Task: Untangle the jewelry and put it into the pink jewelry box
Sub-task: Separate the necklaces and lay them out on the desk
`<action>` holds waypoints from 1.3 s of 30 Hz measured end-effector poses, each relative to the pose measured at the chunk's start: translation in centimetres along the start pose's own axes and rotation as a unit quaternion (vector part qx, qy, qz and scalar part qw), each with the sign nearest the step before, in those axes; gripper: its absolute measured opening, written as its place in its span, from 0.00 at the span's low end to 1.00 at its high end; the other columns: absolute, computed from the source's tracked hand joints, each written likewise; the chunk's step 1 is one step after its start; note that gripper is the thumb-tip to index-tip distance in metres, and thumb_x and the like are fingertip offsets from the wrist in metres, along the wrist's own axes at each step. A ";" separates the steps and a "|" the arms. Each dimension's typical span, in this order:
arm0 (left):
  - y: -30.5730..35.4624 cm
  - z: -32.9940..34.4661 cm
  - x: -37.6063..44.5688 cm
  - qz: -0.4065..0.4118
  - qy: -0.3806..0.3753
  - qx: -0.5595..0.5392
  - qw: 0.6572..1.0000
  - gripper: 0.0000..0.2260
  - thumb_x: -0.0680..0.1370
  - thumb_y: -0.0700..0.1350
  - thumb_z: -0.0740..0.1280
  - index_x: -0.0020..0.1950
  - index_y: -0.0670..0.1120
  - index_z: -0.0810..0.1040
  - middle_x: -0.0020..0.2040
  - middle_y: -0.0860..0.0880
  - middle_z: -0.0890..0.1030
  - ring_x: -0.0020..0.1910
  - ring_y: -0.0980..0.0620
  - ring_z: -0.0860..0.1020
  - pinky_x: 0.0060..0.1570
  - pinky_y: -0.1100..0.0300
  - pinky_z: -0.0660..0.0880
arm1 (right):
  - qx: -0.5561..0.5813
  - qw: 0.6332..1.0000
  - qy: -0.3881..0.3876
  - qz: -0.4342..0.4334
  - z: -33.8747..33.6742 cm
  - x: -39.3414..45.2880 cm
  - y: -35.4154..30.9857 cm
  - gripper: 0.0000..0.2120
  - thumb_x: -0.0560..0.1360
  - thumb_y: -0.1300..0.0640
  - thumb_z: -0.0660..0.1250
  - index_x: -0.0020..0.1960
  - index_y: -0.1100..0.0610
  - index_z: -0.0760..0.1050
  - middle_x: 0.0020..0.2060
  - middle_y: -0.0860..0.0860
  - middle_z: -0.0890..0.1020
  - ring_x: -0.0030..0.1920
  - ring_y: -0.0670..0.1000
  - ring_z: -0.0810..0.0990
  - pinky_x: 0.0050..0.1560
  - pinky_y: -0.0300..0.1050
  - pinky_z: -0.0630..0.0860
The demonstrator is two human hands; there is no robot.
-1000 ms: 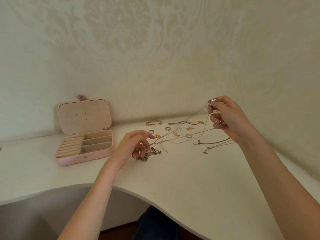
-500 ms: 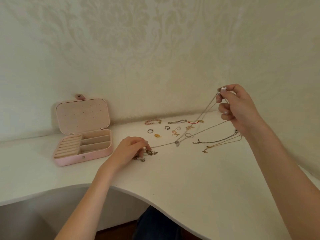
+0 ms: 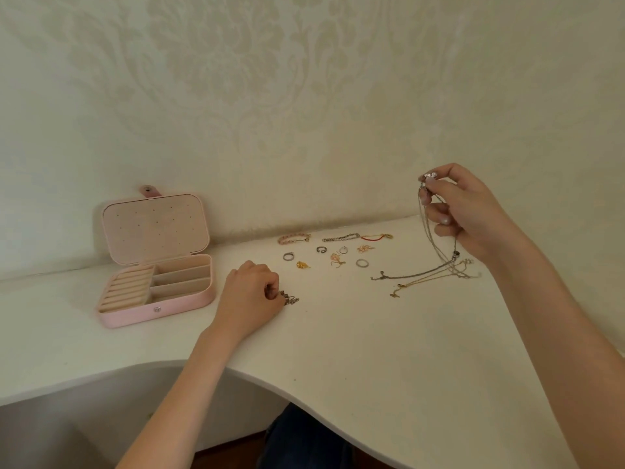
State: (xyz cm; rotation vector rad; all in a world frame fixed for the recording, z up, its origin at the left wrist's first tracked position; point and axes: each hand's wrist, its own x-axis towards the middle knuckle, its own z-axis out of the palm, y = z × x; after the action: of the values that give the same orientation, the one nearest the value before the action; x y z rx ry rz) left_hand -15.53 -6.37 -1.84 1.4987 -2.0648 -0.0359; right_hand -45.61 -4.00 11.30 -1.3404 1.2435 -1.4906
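Note:
The pink jewelry box (image 3: 159, 311) stands open at the left of the white table, lid up, compartments bare. My right hand (image 3: 470, 211) is raised at the right and pinches a thin silver necklace (image 3: 436, 242) by its top; the chain hangs down to the table. My left hand (image 3: 252, 292) rests on the table with curled fingers on a small dark tangled chain (image 3: 290, 298). Two more thin chains (image 3: 416, 277) lie under the right hand.
Along the wall lie bracelets: a pink one (image 3: 293, 237), a silver one (image 3: 341, 237), a red one (image 3: 376, 236). Rings (image 3: 288, 256) and gold charms (image 3: 303, 264) are scattered in front of them. The table's curved front edge (image 3: 270, 384) runs below my arms.
My right hand has lifted the silver necklace up and to the right; it came free of the tangle and now hangs straight. My left hand has lowered onto the dark chain.

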 end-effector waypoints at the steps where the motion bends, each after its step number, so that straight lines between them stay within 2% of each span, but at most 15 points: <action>1: 0.1 0.1 -0.1 0.010 0.014 0.024 1.000 0.14 0.66 0.42 0.68 0.27 0.52 0.65 0.34 0.55 0.74 0.43 0.52 0.70 0.45 0.58 0.59 | -0.006 1.000 -0.010 0.002 0.0 -0.1 0.0 0.04 0.79 0.60 0.60 0.45 0.53 0.70 0.31 0.49 0.74 0.23 0.46 0.61 0.23 0.34 0.53; 4: 0.3 0.4 -0.2 0.023 0.066 0.051 0.996 0.07 0.68 0.52 0.66 0.33 0.51 0.73 0.39 0.58 0.78 0.50 0.52 0.72 0.55 0.55 0.59 | -0.024 0.999 -0.040 0.005 0.3 -0.5 -0.5 0.05 0.78 0.60 0.61 0.44 0.53 0.71 0.32 0.50 0.75 0.23 0.47 0.62 0.24 0.35 0.53; 7: 1.6 0.4 0.1 0.033 0.108 0.020 0.993 0.13 0.70 0.57 0.58 0.38 0.51 0.77 0.44 0.58 0.81 0.57 0.49 0.74 0.60 0.52 0.58 | -0.050 0.996 -0.070 0.000 0.7 -1.1 -1.4 0.09 0.78 0.58 0.63 0.39 0.51 0.72 0.33 0.51 0.76 0.24 0.48 0.64 0.23 0.34 0.54; 9: 3.3 0.2 0.5 0.048 0.117 -0.054 0.990 0.13 0.71 0.56 0.60 0.42 0.50 0.79 0.47 0.59 0.81 0.61 0.51 0.73 0.63 0.52 0.62 | -0.058 0.995 -0.083 -0.006 1.3 -1.5 -2.1 0.10 0.78 0.58 0.63 0.37 0.51 0.72 0.33 0.51 0.77 0.25 0.48 0.65 0.21 0.34 0.55; 11: 6.2 -0.4 0.7 0.028 0.060 -0.215 0.974 0.10 0.74 0.54 0.65 0.50 0.51 0.80 0.52 0.63 0.78 0.62 0.60 0.71 0.62 0.58 0.67 | -0.058 0.994 -0.094 -0.012 2.0 -2.0 -2.6 0.12 0.78 0.59 0.63 0.36 0.51 0.73 0.33 0.52 0.77 0.25 0.49 0.66 0.21 0.35 0.56; 13: 9.4 -1.0 0.8 0.012 -0.058 -0.366 0.929 0.11 0.77 0.51 0.66 0.58 0.53 0.78 0.57 0.63 0.77 0.60 0.69 0.71 0.59 0.66 0.67 | -0.051 0.993 -0.106 -0.018 2.7 -2.3 -3.1 0.12 0.78 0.59 0.63 0.35 0.51 0.73 0.32 0.52 0.77 0.25 0.49 0.66 0.21 0.35 0.56; 15: 11.7 -0.6 1.1 0.015 -0.143 -0.455 0.879 0.10 0.78 0.47 0.64 0.58 0.49 0.79 0.57 0.56 0.81 0.59 0.63 0.75 0.60 0.65 0.70 | -0.038 0.992 -0.116 -0.026 3.2 -2.5 -3.4 0.11 0.78 0.59 0.62 0.37 0.52 0.73 0.32 0.52 0.77 0.24 0.49 0.67 0.21 0.36 0.56; 18: 13.5 0.0 0.9 -0.005 -0.181 -0.512 0.840 0.09 0.80 0.41 0.61 0.52 0.41 0.80 0.50 0.46 0.84 0.53 0.51 0.81 0.61 0.59 0.73 | -0.011 0.995 -0.095 -0.033 2.9 -2.5 -3.8 0.07 0.78 0.59 0.62 0.41 0.55 0.73 0.32 0.52 0.77 0.24 0.49 0.68 0.21 0.36 0.58; 21: 13.8 0.3 0.7 -0.046 -0.168 -0.567 0.805 0.11 0.81 0.42 0.59 0.46 0.40 0.79 0.39 0.44 0.82 0.41 0.45 0.82 0.52 0.57 0.78 | -0.001 0.999 -0.028 -0.033 1.6 -2.2 -3.8 0.04 0.77 0.59 0.62 0.44 0.56 0.73 0.31 0.51 0.78 0.24 0.49 0.68 0.21 0.36 0.58; 24: 13.5 0.4 0.5 -0.065 -0.178 -0.572 0.798 0.11 0.81 0.44 0.59 0.45 0.42 0.79 0.33 0.48 0.79 0.31 0.50 0.78 0.40 0.52 0.80 | 0.017 0.999 0.028 -0.012 -0.5 -1.9 -3.2 0.04 0.77 0.59 0.62 0.46 0.56 0.75 0.31 0.50 0.78 0.24 0.48 0.68 0.20 0.34 0.58; 26: 13.3 0.4 0.3 -0.070 -0.202 -0.558 0.802 0.10 0.81 0.44 0.60 0.46 0.43 0.79 0.33 0.48 0.77 0.30 0.52 0.77 0.29 0.58 0.77 | 0.018 0.999 0.046 0.007 -1.9 -1.8 -2.3 0.04 0.77 0.60 0.62 0.47 0.57 0.76 0.33 0.51 0.79 0.24 0.47 0.68 0.20 0.33 0.57; 28: 13.3 0.4 0.1 -0.077 -0.219 -0.544 0.807 0.08 0.80 0.43 0.62 0.48 0.44 0.79 0.35 0.48 0.79 0.34 0.52 0.80 0.23 0.64 0.71 | 0.006 0.997 0.075 0.035 -3.3 -1.7 -1.1 0.04 0.77 0.60 0.63 0.48 0.58 0.76 0.34 0.52 0.79 0.24 0.47 0.69 0.19 0.33 0.57; 31: 13.5 1.0 0.0 -0.125 -0.231 -0.521 0.812 0.04 0.78 0.41 0.65 0.49 0.43 0.79 0.39 0.48 0.82 0.39 0.52 0.83 0.20 0.67 0.65 | -0.010 0.990 0.109 0.087 -5.3 -1.6 1.2 0.05 0.76 0.61 0.64 0.48 0.58 0.78 0.35 0.54 0.79 0.26 0.48 0.69 0.20 0.33 0.61; 35: 13.7 2.0 0.0 -0.208 -0.199 -0.499 0.818 0.04 0.76 0.40 0.67 0.47 0.41 0.80 0.40 0.46 0.83 0.38 0.52 0.84 0.19 0.68 0.56 | -0.038 0.983 0.104 0.146 -7.5 -1.9 4.1 0.06 0.75 0.61 0.65 0.49 0.59 0.80 0.36 0.54 0.81 0.27 0.48 0.73 0.23 0.35 0.70; 39: 14.4 2.6 -0.1 -0.225 -0.176 -0.529 0.799 0.04 0.77 0.39 0.66 0.45 0.41 0.79 0.37 0.47 0.82 0.32 0.55 0.83 0.19 0.69 0.59 | -0.063 0.973 0.118 0.186 -8.9 -2.2 6.4 0.06 0.74 0.61 0.66 0.47 0.58 0.82 0.37 0.53 0.82 0.25 0.45 0.74 0.21 0.32 0.65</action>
State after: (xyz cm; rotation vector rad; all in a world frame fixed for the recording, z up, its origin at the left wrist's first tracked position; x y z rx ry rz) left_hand -29.11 -1.81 0.95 1.1869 -1.3619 -1.4866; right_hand -54.42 -1.92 4.76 -0.9538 1.6628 -1.3448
